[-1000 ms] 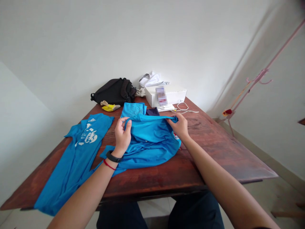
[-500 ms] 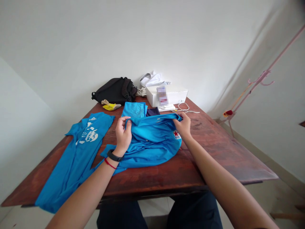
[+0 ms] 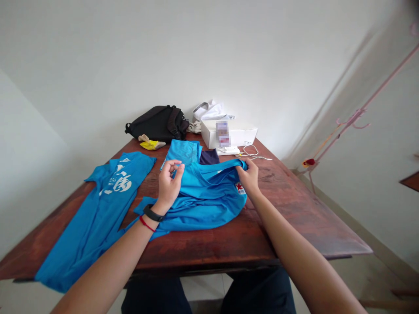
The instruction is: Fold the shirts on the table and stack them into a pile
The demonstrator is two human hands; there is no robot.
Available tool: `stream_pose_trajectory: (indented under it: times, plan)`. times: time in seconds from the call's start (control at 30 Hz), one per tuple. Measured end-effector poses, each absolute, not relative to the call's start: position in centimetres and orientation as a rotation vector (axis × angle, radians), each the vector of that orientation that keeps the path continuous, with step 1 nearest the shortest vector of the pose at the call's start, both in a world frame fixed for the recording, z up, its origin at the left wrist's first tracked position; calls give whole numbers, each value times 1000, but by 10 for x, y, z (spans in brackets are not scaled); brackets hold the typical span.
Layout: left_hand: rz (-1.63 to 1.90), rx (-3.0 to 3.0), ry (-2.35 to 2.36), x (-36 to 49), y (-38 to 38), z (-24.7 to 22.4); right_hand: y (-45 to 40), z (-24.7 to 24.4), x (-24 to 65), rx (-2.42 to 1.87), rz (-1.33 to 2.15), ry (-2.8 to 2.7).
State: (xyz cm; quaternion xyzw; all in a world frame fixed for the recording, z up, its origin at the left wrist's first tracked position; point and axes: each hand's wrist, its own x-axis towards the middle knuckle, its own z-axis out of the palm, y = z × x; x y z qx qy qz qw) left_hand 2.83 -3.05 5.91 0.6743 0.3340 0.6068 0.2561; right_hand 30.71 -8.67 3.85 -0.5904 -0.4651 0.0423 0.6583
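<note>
R hand [image 3: 248, 177] clamped on edge of blue shirt [image 3: 209, 196], which lies bunched on wood table [image 3: 209, 250]. L hand [image 3: 168, 187] empty, thumb & fingers together, just above shirt. 2nd blue shirt [image 3: 98, 205] lies flat, just left. Far end of table: black bag [image 3: 157, 124], white box [image 3: 237, 136], cable [image 3: 252, 152].

- Setting: plain domestic room, apparently a home; no bench or shop fittings seen
- Bare white walls [image 3: 98, 56]
- Pale floor tiles [image 3: 204, 288]
- Worn reddish-brown wooden table [image 3: 203, 255]
- Personal items on it: black backpack [image 3: 157, 124], white box [image 3: 237, 137], blue T-shirt [image 3: 98, 205]
- Pink cord [image 3: 386, 83] strung by the wall
</note>
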Motion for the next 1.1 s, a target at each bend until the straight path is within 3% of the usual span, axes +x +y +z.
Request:
stream_pose_trajectory:
  times: [0.23, 1.1]
  plan:
    - [1463, 1941, 794, 32, -40, 60, -86, 38, 308, -1397, 66, -1013]
    - [1594, 1852, 799, 26, -26, 58, -90, 37, 307, -1405, 79, -1021]
